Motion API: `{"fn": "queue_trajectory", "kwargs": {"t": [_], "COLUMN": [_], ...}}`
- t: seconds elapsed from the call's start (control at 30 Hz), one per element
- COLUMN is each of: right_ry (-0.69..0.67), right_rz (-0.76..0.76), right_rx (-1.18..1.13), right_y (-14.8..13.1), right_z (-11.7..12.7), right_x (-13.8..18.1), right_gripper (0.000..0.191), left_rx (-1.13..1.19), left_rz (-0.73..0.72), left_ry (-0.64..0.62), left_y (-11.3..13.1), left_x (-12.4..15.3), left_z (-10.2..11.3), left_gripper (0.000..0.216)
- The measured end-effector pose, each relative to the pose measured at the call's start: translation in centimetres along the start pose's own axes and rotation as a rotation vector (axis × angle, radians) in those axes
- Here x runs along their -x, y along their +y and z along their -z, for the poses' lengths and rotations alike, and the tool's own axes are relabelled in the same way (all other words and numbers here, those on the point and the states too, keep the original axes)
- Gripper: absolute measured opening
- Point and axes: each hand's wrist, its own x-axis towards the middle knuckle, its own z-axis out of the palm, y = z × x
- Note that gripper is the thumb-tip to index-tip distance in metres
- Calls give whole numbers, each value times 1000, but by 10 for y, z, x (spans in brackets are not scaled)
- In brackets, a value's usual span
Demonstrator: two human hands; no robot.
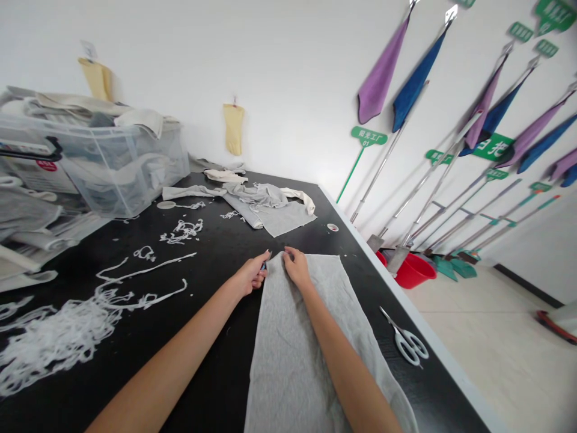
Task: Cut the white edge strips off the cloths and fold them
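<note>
A long grey cloth (288, 349) lies flat on the black table (216, 252) in front of me. My left hand (250, 275) is closed in a pinch at the cloth's far left corner, with something small and bluish between its fingers that I cannot make out. My right hand (296, 266) rests on the far edge of the cloth, fingers curled and pinching the fabric. Both forearms stretch across the table, the right one lying over the cloth.
White-handled scissors (408, 341) lie near the table's right edge. Cut white strips (58, 337) pile at the left. More grey cloth pieces (265, 207) lie at the back, beside a clear bin of fabric (103, 168). A tape roll (332, 227) and a red bucket (412, 270) sit to the right.
</note>
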Motion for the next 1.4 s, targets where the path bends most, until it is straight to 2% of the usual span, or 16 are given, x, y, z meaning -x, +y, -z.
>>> {"fn": "queue_trajectory", "kwargs": {"t": [0.1,0.23,0.43,0.63,0.83,1.1,1.23,1.4], "right_ry": [-3,-12,-27,-106,-92,-128,-145,-223], "right_rz": [5,9,-13,-12,-7,142,186,222], "right_rx": [-14,-35,-84,-193,-291,-340,-340,-398], "right_y": [1,2,3,5,0,-30,-43,-50], "right_z": [-1,-2,-1,3,17,49,58,63], "right_x": [-1,-1,-3,-9,-14,-16,-18,-18], "right_gripper": [33,33,33,38,39,27,20,19], "left_rx": [-6,-26,-54,-89,-184,-207,-148,-81], "left_rz": [8,-52,-244,-472,-577,-690,-679,-616], "left_ry": [-35,12,143,208,164,82,-3,-98], "left_y": [1,1,-7,-8,-8,-7,-5,-6], "left_x": [-3,-7,-13,-18,-20,-18,-12,-6], "left_z": [1,-4,-8,-5,-2,0,-1,0], "left_gripper": [51,36,22,33,31,33,33,44]}}
